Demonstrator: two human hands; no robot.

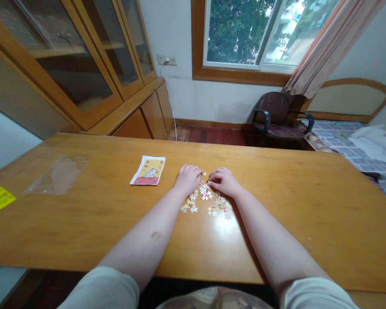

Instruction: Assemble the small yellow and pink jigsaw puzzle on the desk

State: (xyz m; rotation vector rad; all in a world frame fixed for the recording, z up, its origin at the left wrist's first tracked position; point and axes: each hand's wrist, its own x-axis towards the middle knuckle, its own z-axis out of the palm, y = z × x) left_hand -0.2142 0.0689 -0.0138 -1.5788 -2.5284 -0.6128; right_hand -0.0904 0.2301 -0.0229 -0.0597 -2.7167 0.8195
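Observation:
Small jigsaw puzzle pieces [206, 193] lie in a loose cluster on the wooden table, white, yellow and pink. My left hand [188, 178] rests at the upper left of the cluster with its fingers curled together; whatever is beneath them is hidden. Close to its fingertips is a yellow puzzle piece [204, 174]. Opposite it, my right hand [224, 180] has bent fingers and a thumb pinched at a small piece on the cluster's upper right edge. More pieces form a pile [223, 207] below my right hand and a smaller group [189, 206] below my left.
A picture card [148, 171] with a white cartoon animal lies left of my hands. Farther left are a clear plastic bag [59, 175] and a yellow label [0, 201]. Beyond the table [292, 206] stand a glass-door cabinet [133, 103], an armchair [273, 113] and a bed [350, 141].

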